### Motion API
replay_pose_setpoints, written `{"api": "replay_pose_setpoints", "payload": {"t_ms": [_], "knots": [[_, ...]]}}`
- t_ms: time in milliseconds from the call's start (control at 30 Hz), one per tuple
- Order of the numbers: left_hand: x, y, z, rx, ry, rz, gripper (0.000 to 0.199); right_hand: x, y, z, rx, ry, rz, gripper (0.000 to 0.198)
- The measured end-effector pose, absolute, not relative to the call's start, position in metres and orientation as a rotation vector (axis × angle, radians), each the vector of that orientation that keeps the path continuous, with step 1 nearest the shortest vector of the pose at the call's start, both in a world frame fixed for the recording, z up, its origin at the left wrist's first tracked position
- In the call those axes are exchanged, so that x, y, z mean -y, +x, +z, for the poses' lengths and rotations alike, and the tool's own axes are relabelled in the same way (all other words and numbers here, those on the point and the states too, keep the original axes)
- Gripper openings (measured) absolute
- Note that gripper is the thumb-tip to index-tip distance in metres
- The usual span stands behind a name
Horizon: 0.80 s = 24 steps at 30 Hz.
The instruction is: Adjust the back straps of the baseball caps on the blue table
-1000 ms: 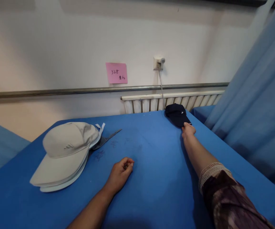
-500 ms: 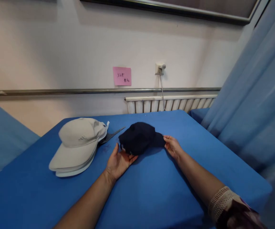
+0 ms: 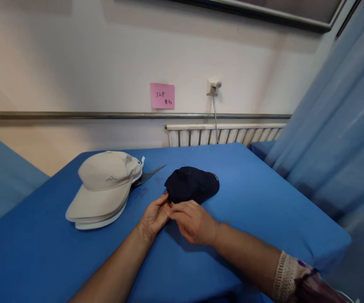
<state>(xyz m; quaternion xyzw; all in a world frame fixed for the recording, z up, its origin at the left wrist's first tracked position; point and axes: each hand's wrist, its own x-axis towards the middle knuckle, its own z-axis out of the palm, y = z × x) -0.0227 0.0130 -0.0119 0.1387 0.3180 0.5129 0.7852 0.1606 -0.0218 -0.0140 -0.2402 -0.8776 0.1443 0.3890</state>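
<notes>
A dark navy baseball cap (image 3: 189, 183) rests on the blue-covered table, its brim pointing right. My left hand (image 3: 155, 216) grips the cap's near left edge, palm turned up, thumb against the fabric. Right beside it, the fingers of my right hand (image 3: 192, 221) are pinched together at the same edge. A small light-coloured bit shows at those fingertips, too small to name. To the left sits a stack of pale caps (image 3: 104, 174), the top one with a three-stripe logo on its side. A dark pointed piece (image 3: 148, 176) sticks out behind the stack.
The blue table (image 3: 257, 214) spreads around both hands. Behind it are a radiator (image 3: 226, 134), a metal rail and a socket (image 3: 212, 87) with a plugged-in cord. A pink note (image 3: 162, 96) is on the wall. Blue curtains (image 3: 336, 126) hang on both sides.
My right hand has let go of the brim and moved left to my left hand at the cap's near edge. The cap has turned slightly and sits lower.
</notes>
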Motion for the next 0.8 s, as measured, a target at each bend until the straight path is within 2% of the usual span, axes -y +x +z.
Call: {"api": "replay_pose_setpoints", "payload": {"t_ms": [167,233,367,433,467,567,667,800], "knots": [[-0.014,-0.025,-0.009,-0.75,0.149,1.105,0.024,-0.008,0.156,-0.031,2.156,-0.906,0.401,0.046],[-0.015,-0.025,-0.007,-0.773,0.122,1.113,0.025,-0.02,0.161,-0.039,2.099,-0.952,0.426,0.041],[-0.016,-0.024,-0.005,-0.87,0.236,1.133,0.019,-0.02,0.166,-0.042,2.039,-1.148,0.364,0.018],[-0.015,-0.023,-0.006,-1.061,0.433,1.168,0.009,-0.015,0.166,-0.038,2.061,-1.237,0.317,0.01],[-0.013,-0.022,-0.006,-1.2,0.589,1.213,0.01,-0.013,0.166,-0.036,2.075,-1.259,0.307,0.009],[-0.005,-0.02,-0.005,-1.534,1.255,1.306,0.029,-0.011,0.167,-0.033,2.103,-1.263,0.316,0.009],[0.005,-0.015,-0.004,-1.452,1.765,1.155,0.031,-0.01,0.166,-0.035,2.147,-1.219,0.34,0.014],[0.012,-0.007,-0.007,-1.29,1.919,1.01,0.029,-0.009,0.166,-0.038,2.207,-1.152,0.374,0.017]]}}
